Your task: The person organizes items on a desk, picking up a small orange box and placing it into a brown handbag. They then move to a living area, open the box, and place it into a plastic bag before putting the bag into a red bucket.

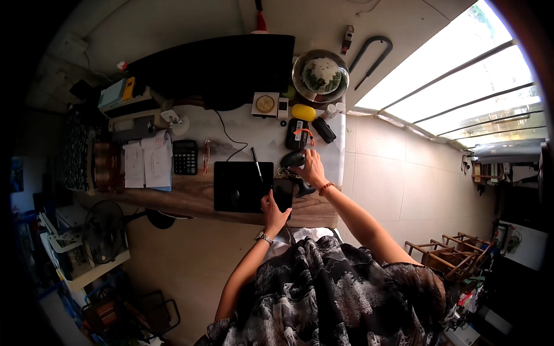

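black calculator (185,157) beside papers (154,164) | yellow case (303,112) | wide monitor (225,69)

A loose black blouse (340,294) is worn, seen toward five o'clock; its cloth is printed with cloudy patches of grey and off-white and is gathered into long, soft folds. At the three o'clock edge of the blouse, the right sleeve (414,282) is made of thin, see-through dark fabric. At its eight o'clock edge, part of the left sleeve (222,330) is shown, dark and patterned. The forearms (358,222) are left uncovered. Near six o'clock, the left wrist is circled by a silver-coloured watch (265,237) on a metal band. Toward four o'clock, the right wrist is ringed by a reddish-brown beaded bracelet (326,188).
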A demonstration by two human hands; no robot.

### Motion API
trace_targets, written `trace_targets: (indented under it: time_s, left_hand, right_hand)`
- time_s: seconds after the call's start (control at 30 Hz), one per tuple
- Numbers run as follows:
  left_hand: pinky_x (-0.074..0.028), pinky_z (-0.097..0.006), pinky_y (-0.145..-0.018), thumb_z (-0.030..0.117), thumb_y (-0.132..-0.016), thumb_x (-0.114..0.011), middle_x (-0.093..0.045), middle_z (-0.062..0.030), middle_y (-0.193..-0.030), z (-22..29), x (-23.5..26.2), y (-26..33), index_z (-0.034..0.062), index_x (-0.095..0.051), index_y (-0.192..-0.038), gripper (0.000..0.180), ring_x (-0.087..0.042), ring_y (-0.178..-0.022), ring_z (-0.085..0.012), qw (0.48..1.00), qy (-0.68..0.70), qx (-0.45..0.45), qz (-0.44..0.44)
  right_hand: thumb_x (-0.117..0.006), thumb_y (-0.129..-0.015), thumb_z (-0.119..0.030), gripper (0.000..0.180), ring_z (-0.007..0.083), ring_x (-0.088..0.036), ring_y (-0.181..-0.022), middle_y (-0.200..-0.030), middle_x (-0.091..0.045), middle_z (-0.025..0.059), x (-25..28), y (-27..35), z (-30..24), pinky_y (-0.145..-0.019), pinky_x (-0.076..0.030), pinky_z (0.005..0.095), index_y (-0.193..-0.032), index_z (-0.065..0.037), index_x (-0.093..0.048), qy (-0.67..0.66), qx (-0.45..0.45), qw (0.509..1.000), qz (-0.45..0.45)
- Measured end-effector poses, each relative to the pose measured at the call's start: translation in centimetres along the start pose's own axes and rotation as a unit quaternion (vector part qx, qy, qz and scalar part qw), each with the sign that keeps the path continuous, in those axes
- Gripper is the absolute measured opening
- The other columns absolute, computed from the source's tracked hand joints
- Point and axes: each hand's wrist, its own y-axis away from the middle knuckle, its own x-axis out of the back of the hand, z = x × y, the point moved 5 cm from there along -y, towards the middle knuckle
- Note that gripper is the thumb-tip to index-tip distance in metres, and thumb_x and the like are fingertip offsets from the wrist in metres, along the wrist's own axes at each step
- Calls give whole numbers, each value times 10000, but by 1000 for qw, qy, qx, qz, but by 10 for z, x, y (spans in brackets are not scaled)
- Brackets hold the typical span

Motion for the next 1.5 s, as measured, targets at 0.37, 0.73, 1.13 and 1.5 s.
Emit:
trace_targets:
  time_s: [0.37,0.73,1.13,1.5]
  left_hand:
    - [-362,-433,-963,196,-556,-830,-261,-211,-1354,22,-3,17,8,-71,-1427,1170,-364,-1144,-384,994,-102,-40,-15]
    - [-312,-446,-990,202,-731,-688,-388,-208,-1278,29,-1,-7,-2,-299,-1325,739,-395,-1149,-362,985,-26,-163,52]
    - [-489,-441,-747,132,-778,-648,-541,-230,-997,-10,35,-137,13,-359,-1193,520,-580,-884,-384,985,-74,95,126]
    - [-445,-220,-569,79,-884,-579,-545,-2,-819,-49,57,12,23,-428,-1159,319,-530,-668,-69,843,533,63,47]
  right_hand:
    - [-819,-478,-166,801,364,-457,-1003,-998,-543,151,-25,30,41,-811,-461,426,-1174,-156,-423,-31,-35,995,-86]
    - [-667,-537,-67,430,94,-367,-712,-762,-344,-9,52,17,-32,-650,-333,193,-935,-61,-505,-338,-7,936,-97]
    - [-662,-595,0,434,60,-379,-689,-771,-356,-47,33,-48,-86,-605,-333,182,-985,-61,-481,-477,-9,874,-88]
    - [-724,-622,-134,466,168,-462,-673,-750,-461,47,-53,-83,-76,-622,-411,296,-1015,-68,-482,-311,71,948,-21]
